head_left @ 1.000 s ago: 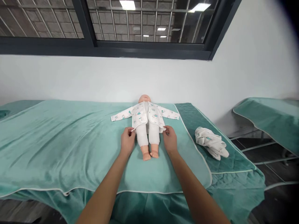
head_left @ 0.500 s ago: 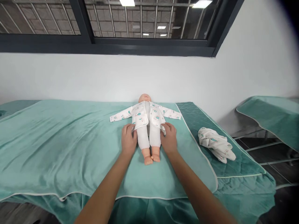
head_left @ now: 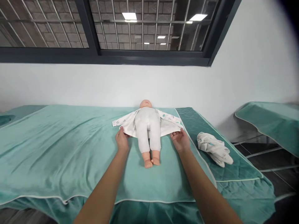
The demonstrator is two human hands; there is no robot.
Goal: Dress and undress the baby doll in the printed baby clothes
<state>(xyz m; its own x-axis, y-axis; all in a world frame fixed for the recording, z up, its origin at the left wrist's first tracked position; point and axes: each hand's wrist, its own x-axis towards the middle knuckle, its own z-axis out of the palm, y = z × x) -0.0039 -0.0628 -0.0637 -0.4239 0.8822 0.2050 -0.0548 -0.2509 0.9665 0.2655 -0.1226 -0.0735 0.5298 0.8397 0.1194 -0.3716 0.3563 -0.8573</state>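
A baby doll [head_left: 148, 127] in a white bodysuit lies on its back on a teal towel [head_left: 70, 149], head toward the wall. A white printed jacket [head_left: 127, 124] is on its arms, both front flaps spread wide open beside the body. My left hand [head_left: 121, 140] pinches the lower edge of the left flap. My right hand [head_left: 179, 140] holds the lower edge of the right flap, palm turned up, fingers curled on the cloth.
A crumpled white printed garment [head_left: 213, 148] lies on the darker quilted cover [head_left: 229, 168] to the right. A white wall and a barred window [head_left: 140, 25] stand behind. Another teal-covered bed [head_left: 271, 121] is at the far right.
Both hands have pulled the jacket's front flaps outward, away from the doll's middle. The jacket, lying nearly closed over the chest before, now lies wide open.
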